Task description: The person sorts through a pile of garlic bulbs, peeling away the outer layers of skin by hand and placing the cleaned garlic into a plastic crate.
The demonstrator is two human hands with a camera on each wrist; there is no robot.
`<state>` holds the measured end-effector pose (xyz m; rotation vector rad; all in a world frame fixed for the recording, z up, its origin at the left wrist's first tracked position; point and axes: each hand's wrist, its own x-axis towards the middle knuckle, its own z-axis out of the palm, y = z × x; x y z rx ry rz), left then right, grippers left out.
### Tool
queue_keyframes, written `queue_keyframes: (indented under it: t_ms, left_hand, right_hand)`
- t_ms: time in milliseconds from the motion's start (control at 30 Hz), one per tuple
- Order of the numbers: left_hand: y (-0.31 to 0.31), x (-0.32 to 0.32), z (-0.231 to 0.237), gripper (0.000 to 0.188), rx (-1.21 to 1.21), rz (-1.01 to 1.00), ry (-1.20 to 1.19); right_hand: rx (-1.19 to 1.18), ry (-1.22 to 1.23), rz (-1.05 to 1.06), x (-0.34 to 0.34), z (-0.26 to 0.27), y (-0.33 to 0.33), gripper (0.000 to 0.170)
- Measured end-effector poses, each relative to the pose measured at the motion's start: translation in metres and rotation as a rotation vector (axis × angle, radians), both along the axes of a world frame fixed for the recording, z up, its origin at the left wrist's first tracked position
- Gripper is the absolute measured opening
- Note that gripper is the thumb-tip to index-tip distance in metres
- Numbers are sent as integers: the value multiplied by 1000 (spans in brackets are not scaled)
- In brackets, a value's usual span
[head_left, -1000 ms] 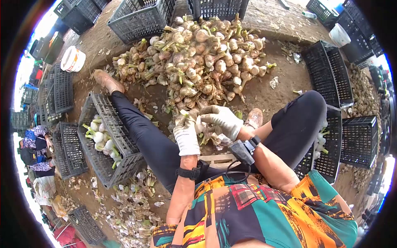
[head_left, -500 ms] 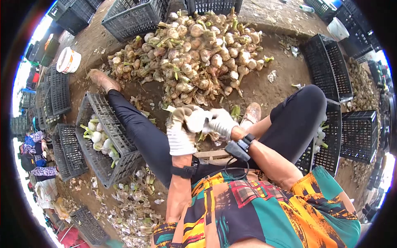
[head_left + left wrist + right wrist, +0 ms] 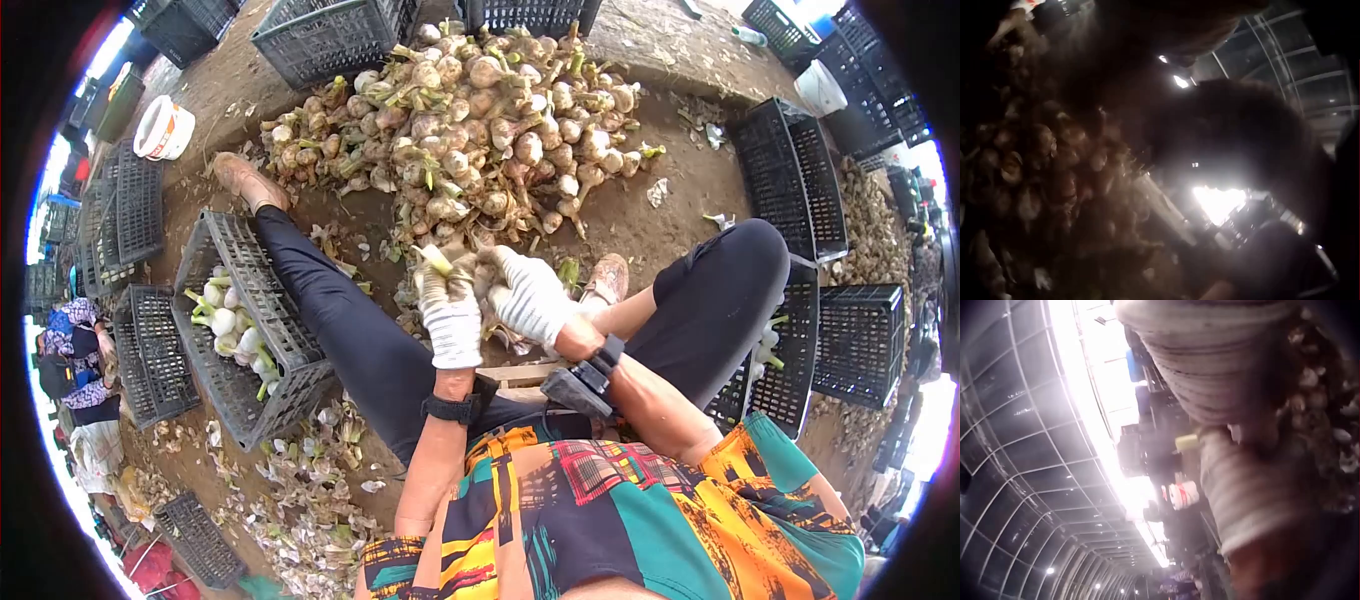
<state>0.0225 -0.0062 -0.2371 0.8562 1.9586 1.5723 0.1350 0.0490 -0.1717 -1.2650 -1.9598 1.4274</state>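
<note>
Seated before a heap of garlic bulbs (image 3: 490,130), you grasp a garlic stalk (image 3: 436,259) in your gloved left hand (image 3: 449,315), its cut end jutting above the curled fingers. Your gloved right hand (image 3: 533,300) is just beside it, its grip impossible to tell; white bulbs (image 3: 232,325) lie in a black crate (image 3: 290,395) by your left leg.
</note>
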Motion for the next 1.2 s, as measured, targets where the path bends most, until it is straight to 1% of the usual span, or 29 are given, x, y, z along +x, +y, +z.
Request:
queue_keyframes:
  t_ms: [33, 100, 133, 167, 233, 267, 300, 367, 400, 433, 500, 533, 567, 633, 667, 733, 767, 833, 867, 900, 933, 967, 1000, 1033, 1067, 1100, 1133, 1167, 1200]
  left_hand:
    - [2, -2, 24, 15, -17, -25, -226]
    - [-1, -10, 24, 14, 226, 90, -848]
    - [-5, -12, 44, 17, 221, 33, -985]
    - [-5, -14, 41, 18, 260, -9, -1016]
    - [-6, -17, 30, 21, 348, -74, -1082]
    - [-6, -17, 27, 23, 343, -59, -1078]
    - [-7, -17, 26, 23, 336, -47, -1074]
    - [-7, -19, 25, 23, 327, -22, -1067]
    - [-8, -19, 34, 25, 259, -120, -963]
    - [-8, -18, 32, 27, 251, -153, -1024]
    - [-2, -19, 25, 30, 256, -222, -1141]
    - [0, -25, 25, 34, 364, -198, -1513]
    - [3, -30, 26, 33, 445, -182, -1748]
    - [8, -37, 36, 32, 459, 138, -1721]
    - [9, -42, 34, 31, 463, 164, -1712]
    - [8, -49, 27, 29, 449, 209, -1704]
    - [7, -50, 25, 28, 425, 212, -1714]
    - [8, -53, 17, 25, 382, 218, -1729]
    - [6, -56, 8, 22, 380, 124, -1736]
    - [5, -58, -11, 22, 370, 100, -1713]
    - [4, -60, -29, 23, 361, 78, -1690]
    - [11, -55, -18, 24, 355, 125, -1579]
    - [17, -52, -5, 26, 307, 209, -1408]
    - [17, -61, 15, 29, 309, 341, -1396]
    - [17, -79, 27, 29, 464, 296, -1510]
    - [12, -96, 42, 25, 661, 220, -1455]
    - [3, -123, 53, 22, 701, 168, -1397]
    - [-17, -145, 65, 22, 680, 287, -927]
    - [-19, -159, 91, 24, 566, 513, -496]
  right_hand:
    - [-125, 160, -41, -3, -24, 1, 32]
    - [-920, 639, -272, 11, -55, 11, 20]
    - [-1256, 927, -223, 18, -97, 13, 12]
    - [-1198, 643, -281, 19, -103, 10, 15]
    - [-652, 42, 123, 22, -69, 12, 22]
    - [-259, -54, 296, 22, -78, 16, 30]
    - [-225, -19, 206, 17, -43, 14, 38]
    - [-161, 9, 48, 20, -14, 17, 42]
    - [101, -167, 117, 22, -11, 19, 41]
    - [214, -186, 207, 16, -4, 22, 30]
    - [226, -253, 318, 7, -29, 7, 19]
    - [327, -338, 458, 8, -35, -3, 14]
    - [80, -466, 728, 16, -39, -8, 17]
    - [-40, -428, 978, 23, -56, -29, 21]
    - [-29, -463, 915, 23, -61, -24, 24]
    - [-21, -537, 770, 14, -36, -5, 31]
    - [-14, -429, 528, 8, -19, 4, 41]
    - [322, -334, 303, -10, -2, 27, 35]
    - [337, -467, 410, -23, 12, 34, 29]
    - [350, -609, 512, -36, 29, 40, 24]
    - [565, -576, 559, -37, 27, 30, 17]
    - [456, -687, 735, -43, 37, 29, 17]
    - [110, -242, 807, -36, 23, 19, 16]
    - [-241, 211, 838, -29, 7, 12, 16]
    - [-266, 209, 833, -32, 18, 19, 17]
    - [-287, 209, 830, -36, 28, 28, 19]
    - [6, 369, 623, -34, 5, 45, 25]
    - [64, 63, 551, -27, -27, 78, 30]
    - [277, -212, 260, -24, -49, 105, 31]
